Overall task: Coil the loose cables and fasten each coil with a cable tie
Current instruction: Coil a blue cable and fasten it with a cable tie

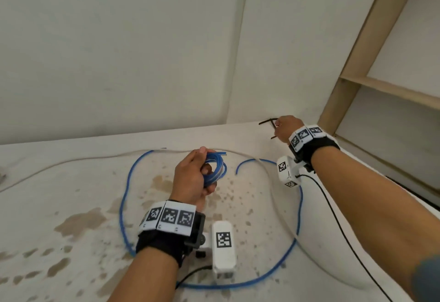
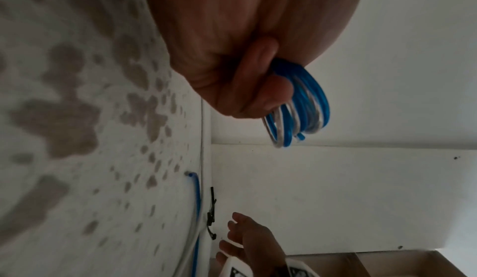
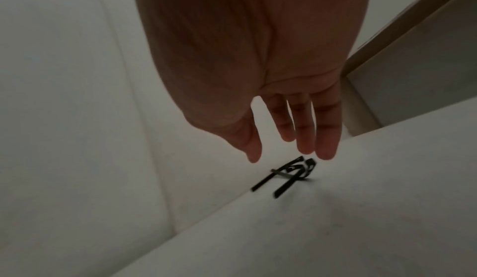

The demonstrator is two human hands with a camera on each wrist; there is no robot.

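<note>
The blue-and-clear cable coil (image 1: 215, 167) sat at centre frame, the left hand (image 1: 192, 178) curling its grip around it above the stained bench (image 1: 71, 206). Upper right, the right hand (image 1: 284, 128) hovered with fingers (image 3: 304, 130) straight, holding nothing, just over black cable ties (image 3: 286, 174).

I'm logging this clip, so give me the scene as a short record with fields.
left hand: grips a coil of blue and clear cable
right hand: open, fingers just above the black cable ties
cable ties: lying on the table, near the wall
loose cable: blue, looped on the table
coil fastened: not yet
</note>
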